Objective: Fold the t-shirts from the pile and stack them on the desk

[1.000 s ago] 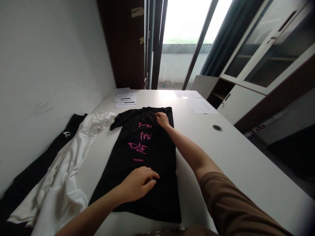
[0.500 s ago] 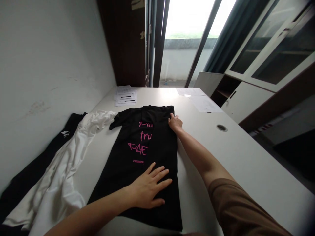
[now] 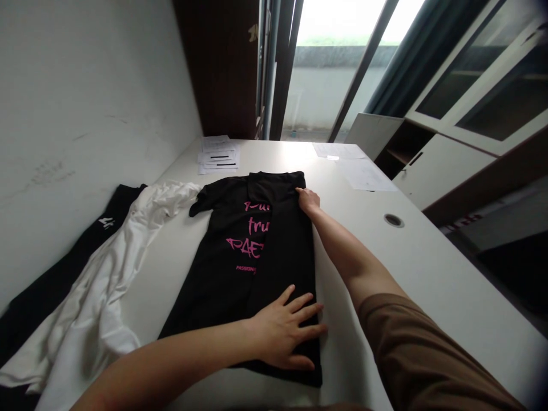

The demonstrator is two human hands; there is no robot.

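A black T-shirt (image 3: 218,245) with pink lettering lies on the white table, its right side folded inward over part of the print. Flat on the lower part of that folded strip is my left hand (image 3: 291,331), fingers spread, with the tips reaching the shirt's right edge. My right hand (image 3: 309,201) is at the upper right edge, just below the collar end, its fingers curled around the fabric. The shirt's left sleeve sticks out to the left.
A crumpled white garment (image 3: 115,274) and a black garment with a white logo (image 3: 85,245) lie along the wall on the left. Paper sheets (image 3: 218,154) rest at the far left, more papers (image 3: 368,173) at the far right. A round cable hole (image 3: 394,221) is in the white table (image 3: 428,285).
My left hand has slid to the right across the folded strip, onto the shirt's right edge. My right hand stays at the upper edge. The view has shifted slightly.
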